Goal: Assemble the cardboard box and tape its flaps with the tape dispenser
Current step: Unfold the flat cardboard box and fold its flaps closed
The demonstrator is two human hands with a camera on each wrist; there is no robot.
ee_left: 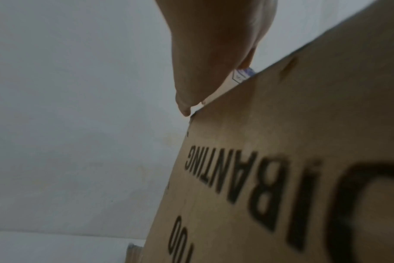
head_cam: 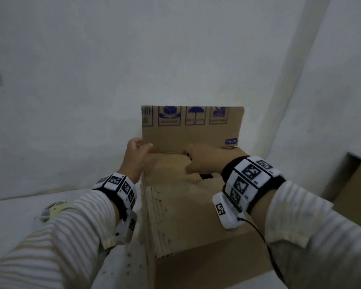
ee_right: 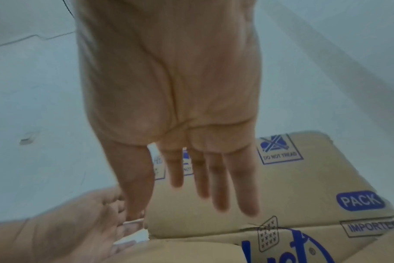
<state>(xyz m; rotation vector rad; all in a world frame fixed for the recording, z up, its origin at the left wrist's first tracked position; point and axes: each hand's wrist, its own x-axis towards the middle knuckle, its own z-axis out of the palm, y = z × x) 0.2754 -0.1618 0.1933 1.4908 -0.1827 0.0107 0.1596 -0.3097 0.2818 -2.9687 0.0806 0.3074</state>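
Observation:
A brown cardboard box stands on the white surface in front of me. Its far flap, printed with blue handling symbols, stands upright. My left hand pinches that flap's left edge, thumb in front and fingers behind; the left wrist view shows my left hand at the box corner. My right hand lies at the fold below the flap. In the right wrist view my right hand has straight fingers over the flap, its thumb near my left hand.
A pale yellow and white object lies on the surface at the left, mostly hidden by my left sleeve. More cardboard sits at the right. A white wall rises close behind the box, with a corner at the right.

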